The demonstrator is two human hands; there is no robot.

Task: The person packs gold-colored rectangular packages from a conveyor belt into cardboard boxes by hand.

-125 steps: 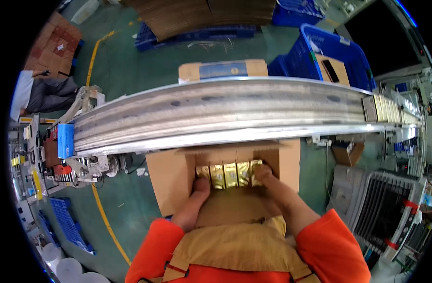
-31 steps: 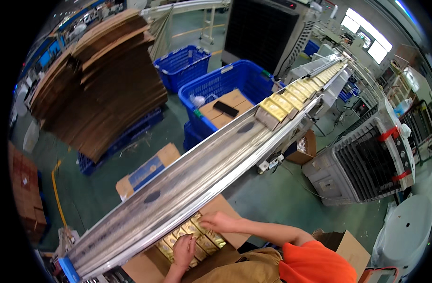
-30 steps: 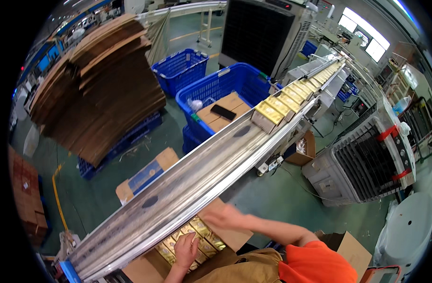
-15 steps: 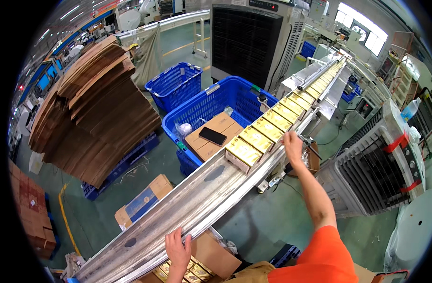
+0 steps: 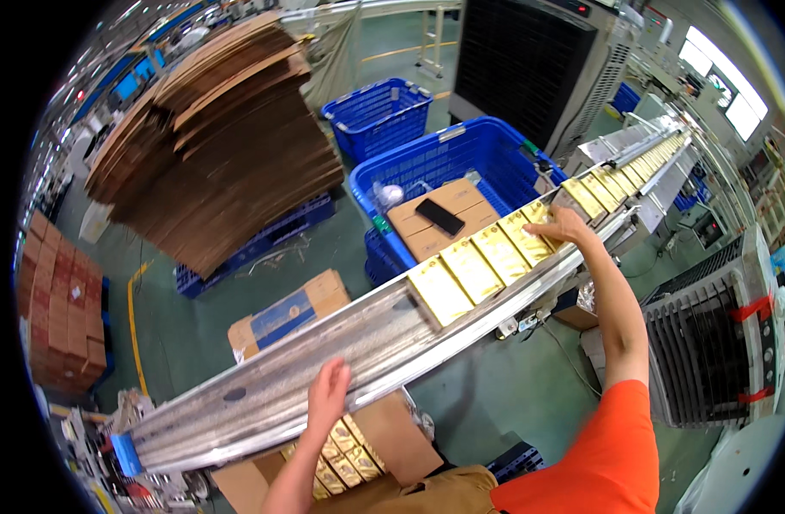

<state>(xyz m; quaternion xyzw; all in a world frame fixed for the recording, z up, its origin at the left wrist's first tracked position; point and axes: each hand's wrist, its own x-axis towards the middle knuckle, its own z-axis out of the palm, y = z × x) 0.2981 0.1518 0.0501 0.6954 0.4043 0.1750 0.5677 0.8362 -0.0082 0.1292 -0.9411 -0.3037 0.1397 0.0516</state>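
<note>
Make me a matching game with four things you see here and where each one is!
Things:
1. black phone
2. left hand
3. right hand
4. flattened cardboard stack

Places:
A. on the row of gold boxes up the conveyor
B. on a blue pallet on the floor
C. on a brown carton inside the blue crate
D. on the bare metal conveyor, above the open box

Pairs: 1-C, 2-D, 3-A, 4-B
</note>
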